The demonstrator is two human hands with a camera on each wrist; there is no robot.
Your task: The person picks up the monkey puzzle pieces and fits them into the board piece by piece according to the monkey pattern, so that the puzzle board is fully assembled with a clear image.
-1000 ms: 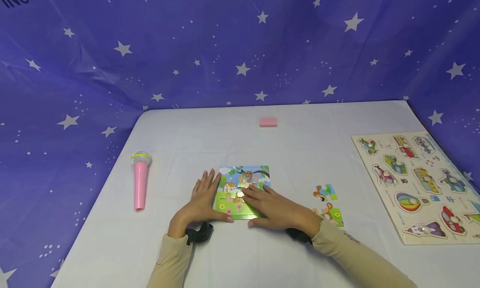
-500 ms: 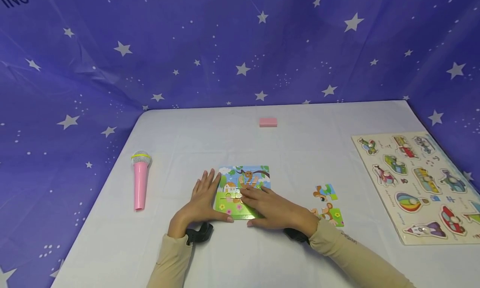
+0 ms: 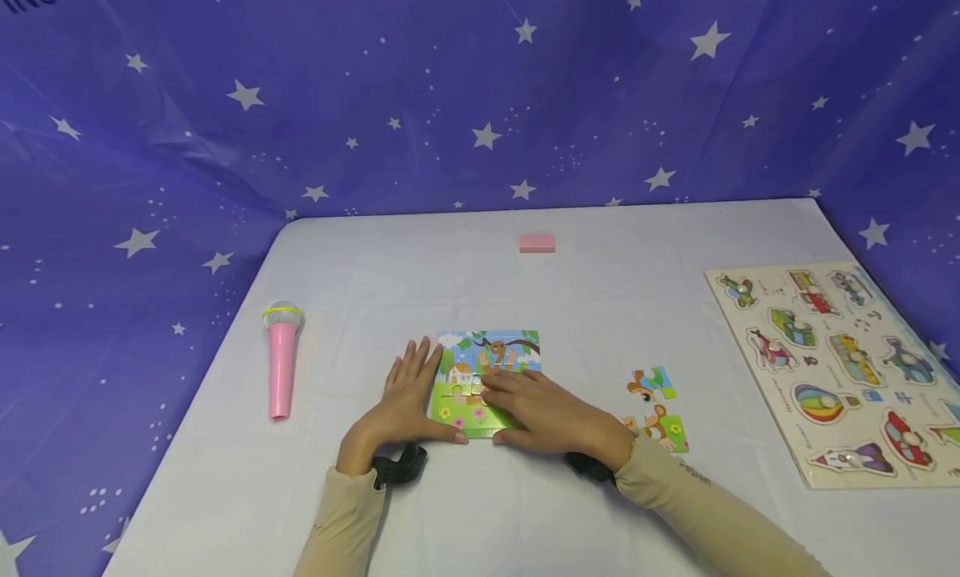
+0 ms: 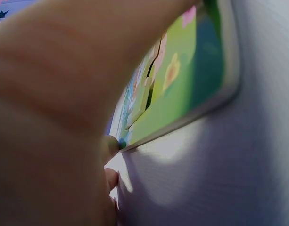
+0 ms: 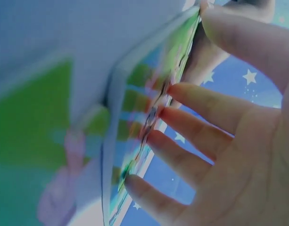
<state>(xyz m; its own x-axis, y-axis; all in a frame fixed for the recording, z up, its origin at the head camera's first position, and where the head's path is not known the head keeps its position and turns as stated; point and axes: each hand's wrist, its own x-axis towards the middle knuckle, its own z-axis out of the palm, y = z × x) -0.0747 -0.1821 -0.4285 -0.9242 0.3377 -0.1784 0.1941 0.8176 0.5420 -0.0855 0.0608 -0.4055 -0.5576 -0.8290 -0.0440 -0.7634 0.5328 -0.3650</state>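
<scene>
A small square jigsaw puzzle point(image 3: 495, 353) with a bird, a house and flowers lies on the table in the head view. My left hand point(image 3: 405, 402) rests along its left side, fingers extended and thumb along the near edge. My right hand point(image 3: 551, 414) lies over its right part, hiding that area. In the right wrist view the fingertips point(image 5: 158, 112) touch the puzzle surface, fingers spread and fairly straight. Loose puzzle pieces, one with a bit of blue sky point(image 3: 654, 383) and one with a yellow flower point(image 3: 667, 431), lie right of it, partly behind the right wrist.
A pink toy microphone point(image 3: 281, 360) lies at the left. Toward the back is a pink block point(image 3: 537, 243). At the right lies a wooden peg board point(image 3: 813, 402) with vehicle pictures. A starry blue cloth point(image 3: 420, 102) stands behind the white table point(image 3: 615, 293).
My right hand has shifted slightly to the left over the puzzle, its fingers a little more bent. The left hand keeps its place. The head view has moved very slightly.
</scene>
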